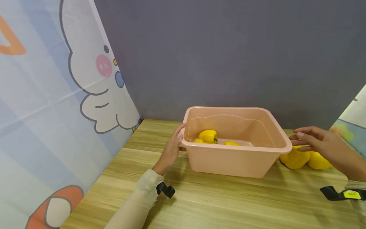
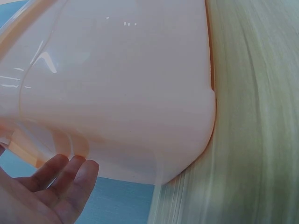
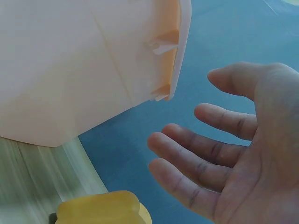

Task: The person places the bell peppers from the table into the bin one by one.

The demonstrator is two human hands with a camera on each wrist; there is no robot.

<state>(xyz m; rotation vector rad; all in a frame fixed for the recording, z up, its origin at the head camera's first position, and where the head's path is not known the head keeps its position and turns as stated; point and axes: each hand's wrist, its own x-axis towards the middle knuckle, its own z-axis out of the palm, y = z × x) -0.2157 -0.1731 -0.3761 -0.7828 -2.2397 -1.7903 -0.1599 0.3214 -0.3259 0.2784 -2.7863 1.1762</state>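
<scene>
As hands (image 1: pixel 171 149) flank tub (image 1: pixel 237 159), four peppers (image 1: pixel 294 158)

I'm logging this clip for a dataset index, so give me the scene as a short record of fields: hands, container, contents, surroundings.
left hand: open, fingers at the left rim of the pink tub
right hand: open, apart from the tub's right rim, above the peppers on the table
container: pink tub, upright on the wooden table
contents: yellow peppers in the tub
outside: two yellow peppers beside the tub's right end
surroundings: grey wall, cartoon curtain at left
</scene>
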